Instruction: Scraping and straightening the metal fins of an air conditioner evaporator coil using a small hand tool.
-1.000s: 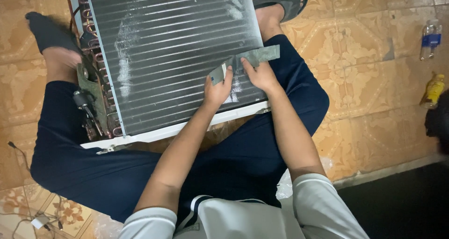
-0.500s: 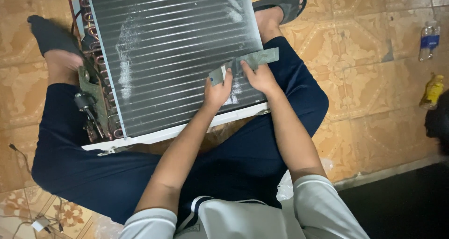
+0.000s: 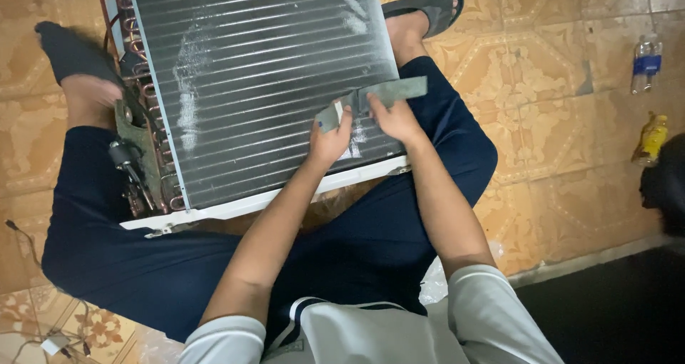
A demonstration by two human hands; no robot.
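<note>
My left hand (image 3: 330,139) is curled nearly shut, thumb and fingers pinching the lower end of a grey-green strip (image 3: 372,100). My right hand (image 3: 394,118) is also mostly closed, pinching the same strip near its middle, so its far end sticks out past my fingers. The strip is flat, narrow and dull-coloured, tilted up to the right, held just over the near right corner of the finned coil (image 3: 264,79). That coil leans across my lap, its metal fins in fine rows with pale dusty smears, copper tube bends (image 3: 146,114) along its left edge. On the tiled floor (image 3: 556,143), off to the right, stand a clear bottle with a blue label (image 3: 646,64) and a yellow bottle (image 3: 653,139).
</note>
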